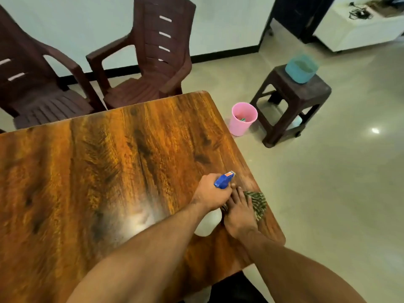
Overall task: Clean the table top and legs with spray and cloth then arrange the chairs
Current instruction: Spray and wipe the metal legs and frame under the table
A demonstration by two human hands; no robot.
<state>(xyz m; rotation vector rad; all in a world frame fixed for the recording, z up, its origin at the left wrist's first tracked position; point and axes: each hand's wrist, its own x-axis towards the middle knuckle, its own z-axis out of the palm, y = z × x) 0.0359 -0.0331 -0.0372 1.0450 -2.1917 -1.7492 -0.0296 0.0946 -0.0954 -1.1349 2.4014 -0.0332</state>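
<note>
My left hand grips a spray bottle with a white body and a blue trigger head, its nozzle pointing toward the table's right edge. Right beside it, my right hand lies flat with straight fingers on a striped green cloth, pressing it onto the wooden table top near the right edge. Two dark brown plastic chairs, one in the middle and one to the left, stand at the table's far side.
A pink bin stands on the floor by the table's far right corner. Next to it is a brown plastic stool carrying a light blue tub. A white cabinet stands at the far right.
</note>
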